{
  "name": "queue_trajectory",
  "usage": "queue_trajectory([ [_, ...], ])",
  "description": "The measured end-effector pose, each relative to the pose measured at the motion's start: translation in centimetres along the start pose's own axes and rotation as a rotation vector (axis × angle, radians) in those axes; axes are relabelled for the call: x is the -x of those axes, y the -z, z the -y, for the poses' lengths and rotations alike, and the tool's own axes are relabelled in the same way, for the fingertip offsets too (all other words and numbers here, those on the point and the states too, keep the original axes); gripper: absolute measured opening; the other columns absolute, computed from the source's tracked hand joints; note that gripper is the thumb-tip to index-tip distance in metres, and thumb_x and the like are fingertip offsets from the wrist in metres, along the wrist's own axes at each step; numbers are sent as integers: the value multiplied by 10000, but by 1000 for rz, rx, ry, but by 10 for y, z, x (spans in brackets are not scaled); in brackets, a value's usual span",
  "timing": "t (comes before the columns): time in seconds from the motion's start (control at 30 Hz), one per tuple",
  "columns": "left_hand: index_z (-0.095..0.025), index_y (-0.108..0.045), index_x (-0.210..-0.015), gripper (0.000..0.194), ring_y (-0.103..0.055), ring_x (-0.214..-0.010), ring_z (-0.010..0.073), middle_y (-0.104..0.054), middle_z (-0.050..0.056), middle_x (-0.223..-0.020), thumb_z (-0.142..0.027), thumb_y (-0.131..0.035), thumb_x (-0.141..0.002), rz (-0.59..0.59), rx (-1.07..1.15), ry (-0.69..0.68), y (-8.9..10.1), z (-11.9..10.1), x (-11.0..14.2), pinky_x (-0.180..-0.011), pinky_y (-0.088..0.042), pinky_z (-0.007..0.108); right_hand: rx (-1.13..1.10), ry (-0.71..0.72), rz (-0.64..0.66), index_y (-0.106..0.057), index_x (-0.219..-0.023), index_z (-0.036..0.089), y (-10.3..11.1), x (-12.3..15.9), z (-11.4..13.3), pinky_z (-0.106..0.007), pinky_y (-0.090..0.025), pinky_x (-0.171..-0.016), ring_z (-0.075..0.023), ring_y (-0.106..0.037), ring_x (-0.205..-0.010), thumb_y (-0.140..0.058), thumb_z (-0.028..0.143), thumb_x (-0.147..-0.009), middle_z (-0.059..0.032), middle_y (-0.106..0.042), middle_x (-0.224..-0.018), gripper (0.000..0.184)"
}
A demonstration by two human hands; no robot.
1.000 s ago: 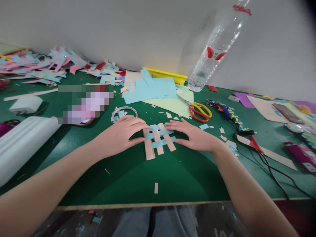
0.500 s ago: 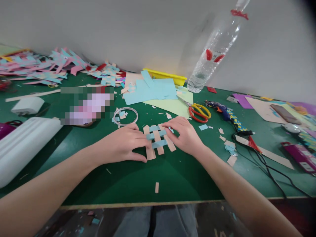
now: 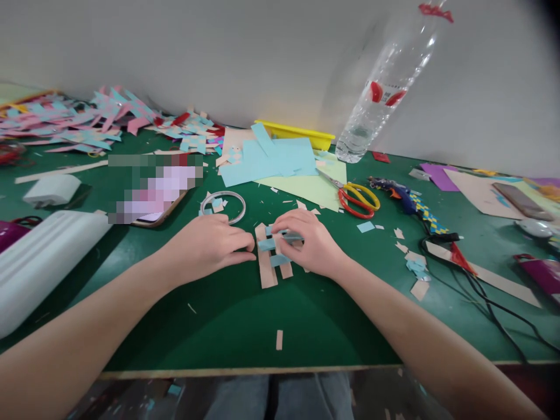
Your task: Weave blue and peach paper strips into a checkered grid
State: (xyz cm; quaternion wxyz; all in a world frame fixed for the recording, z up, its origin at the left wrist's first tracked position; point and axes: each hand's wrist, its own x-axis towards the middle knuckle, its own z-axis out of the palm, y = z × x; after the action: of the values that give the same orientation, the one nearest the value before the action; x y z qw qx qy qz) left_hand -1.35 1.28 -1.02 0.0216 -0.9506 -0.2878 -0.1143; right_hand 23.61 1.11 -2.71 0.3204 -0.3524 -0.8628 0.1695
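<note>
A small woven piece of beige and light-blue paper strips (image 3: pixel 268 271) lies on the green tabletop between my hands. My right hand (image 3: pixel 308 239) covers its right part, fingers bent and pinching the paper there; a blue strip end shows lifted beside the fingers. The beige strip on that side is mostly hidden under the hand. My left hand (image 3: pixel 212 245) is just left of the weave, thumb and forefinger slightly apart with nothing seen between them.
Scissors (image 3: pixel 359 199), a tape roll (image 3: pixel 223 208), blue paper sheets (image 3: pixel 280 156) and a tilted plastic bottle (image 3: pixel 376 96) lie or stand behind the hands. A phone (image 3: pixel 164 192) and white device (image 3: pixel 52 265) are left; cables (image 3: pixel 485 309) run right.
My left hand has drawn back left off the weave. My right hand has moved left and over the weave's right part, lifting a blue strip end. The view has shifted slightly.
</note>
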Motion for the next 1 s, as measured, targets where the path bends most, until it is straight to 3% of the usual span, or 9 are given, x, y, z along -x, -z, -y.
queue_trajectory([
  [0.2,-273,-710,-986,505,-548,-589,181,-686,8,-667,-628,-352,-981,-22,-29,165,-6,0,1,-577,-340,301,73,14,-20,-570,-823,228,2,2,1,-447,-364,-1083,-196,-633,-996,-514,128,-838,-25,-716,-952,115],
  [0.4,-275,-726,-1021,514,-593,-609,207,-737,28,-764,-657,-389,-953,61,35,244,-10,2,0,-551,-333,301,85,44,82,-599,-995,234,-3,4,1,-491,-243,-1181,-208,-608,-1139,-568,244,-877,-35,-705,-1114,122],
  [0.53,-259,-742,-1020,595,-617,-614,221,-737,48,-756,-687,-335,-953,54,86,257,-11,0,-2,-539,-357,311,110,27,140,-618,-1106,234,-3,4,1,-514,-235,-1190,-227,-572,-1208,-588,285,-886,-54,-682,-1188,228],
  [1.0,-264,-748,-1011,560,-632,-656,229,-754,40,-791,-648,-342,-973,54,63,247,-16,-2,-3,-573,-366,314,152,47,155,-671,-1008,230,-5,2,1,-537,-226,-1191,-221,-589,-1172,-595,262,-903,-51,-669,-1189,133],
])
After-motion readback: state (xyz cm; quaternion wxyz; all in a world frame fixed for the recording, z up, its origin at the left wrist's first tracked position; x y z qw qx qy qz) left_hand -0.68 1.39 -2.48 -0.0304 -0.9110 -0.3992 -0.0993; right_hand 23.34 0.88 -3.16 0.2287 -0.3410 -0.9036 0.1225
